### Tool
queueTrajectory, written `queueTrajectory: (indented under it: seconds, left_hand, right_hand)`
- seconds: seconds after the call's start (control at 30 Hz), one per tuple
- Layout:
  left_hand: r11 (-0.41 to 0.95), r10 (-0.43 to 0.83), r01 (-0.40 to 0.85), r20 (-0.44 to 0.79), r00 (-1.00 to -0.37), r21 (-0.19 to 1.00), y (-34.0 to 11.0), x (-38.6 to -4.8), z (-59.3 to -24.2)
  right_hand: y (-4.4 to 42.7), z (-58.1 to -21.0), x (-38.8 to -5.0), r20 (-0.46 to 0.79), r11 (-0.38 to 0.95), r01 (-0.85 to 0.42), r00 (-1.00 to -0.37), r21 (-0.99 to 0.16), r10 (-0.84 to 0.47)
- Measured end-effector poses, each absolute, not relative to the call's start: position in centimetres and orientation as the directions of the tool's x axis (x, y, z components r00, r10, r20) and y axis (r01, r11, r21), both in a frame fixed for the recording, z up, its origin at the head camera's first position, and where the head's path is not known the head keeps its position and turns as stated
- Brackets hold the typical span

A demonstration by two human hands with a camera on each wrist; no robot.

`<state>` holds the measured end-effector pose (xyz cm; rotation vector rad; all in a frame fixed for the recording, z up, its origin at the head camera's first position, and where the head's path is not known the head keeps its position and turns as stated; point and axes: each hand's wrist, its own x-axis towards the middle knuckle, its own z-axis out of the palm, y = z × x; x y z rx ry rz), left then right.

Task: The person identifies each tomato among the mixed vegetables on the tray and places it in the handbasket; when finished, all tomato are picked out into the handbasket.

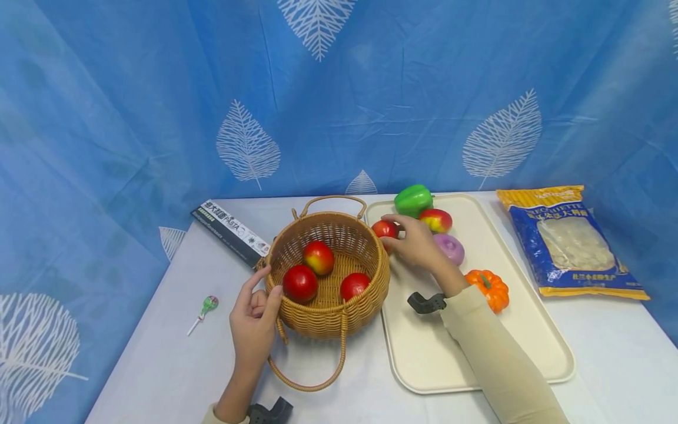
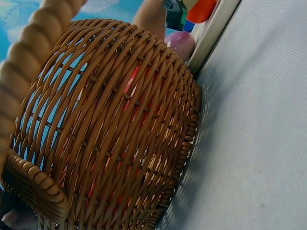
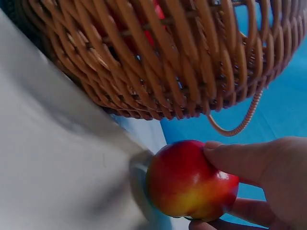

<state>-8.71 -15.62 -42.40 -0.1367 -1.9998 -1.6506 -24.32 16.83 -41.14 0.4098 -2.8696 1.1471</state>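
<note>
A round wicker basket (image 1: 365, 312) stands mid-table with three red apples inside, one of them (image 1: 319, 257) showing a yellow patch. My left hand (image 1: 254, 321) is at the basket's left rim, thumb and index finger extended against it, the other fingers bent. My right hand (image 1: 415, 242) holds another red and yellow apple (image 3: 189, 179) between thumb and fingers, just right of the basket and above the left edge of a cream tray (image 1: 424, 359). On that tray lie a green bell pepper (image 1: 413, 201), a red-yellow apple (image 1: 436, 221), a purple onion (image 1: 450, 249) and an orange pumpkin (image 1: 489, 291).
A dark pasta box (image 1: 228, 232) lies behind the basket's left side. To the left, a green-wrapped lollipop (image 1: 209, 304) rests on the white cloth. A blue and yellow pasta bag (image 1: 572, 241) lies right of the tray. One basket handle (image 1: 309, 387) hangs down toward the front.
</note>
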Motion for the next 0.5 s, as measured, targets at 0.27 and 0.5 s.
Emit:
queueTrajectory:
  seconds: [0.27, 0.5]
  left_hand:
    - [0.239, -0.254, 0.404, 0.459, -0.851, 0.883, -15.6, -8.7, -42.4]
    - [0.226, -0.250, 0.413, 0.462, -0.851, 0.882, -15.7, -8.7, -42.5]
  right_hand:
    - [17.8, -40.2, -24.3, 0.159, 0.644, -0.233, -0.972, -0.729, -0.171]
    - [18.2, -39.0, -24.1, 0.213, 0.589, -0.238, -0.970, -0.772, -0.113]
